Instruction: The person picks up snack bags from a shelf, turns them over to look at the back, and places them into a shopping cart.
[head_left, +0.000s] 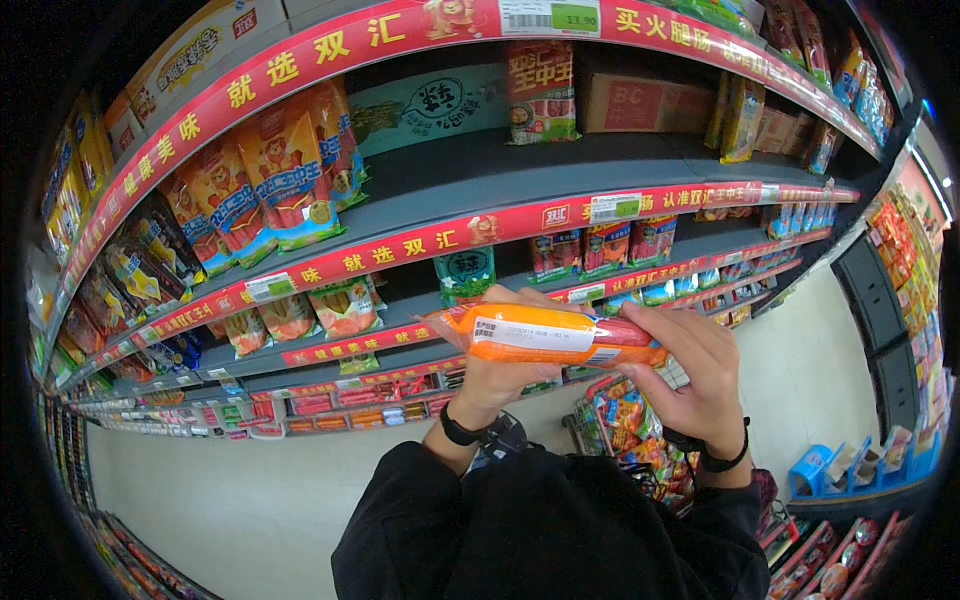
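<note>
An orange plastic packet of sausages (555, 334) lies level across both hands in front of the shelves, its narrow side with a white printed patch facing up. My left hand (491, 375) grips the left part from beneath, with some fingers behind the packet. At the right end, my right hand (686, 367) pinches the packet between thumb and fingers. Both wrists wear black bands. Behind the packet, red sausage packs (606, 247) and a green packet (466, 274) stand on a lower shelf.
Upright orange sausage bags (281, 169) and a single red and green bag (543, 94) stand on the shelf above. Cardboard boxes (649, 103) sit behind. Below my right hand is a shopping cart (589, 427) loaded with packets. A blue display tray (862, 469) is at the right.
</note>
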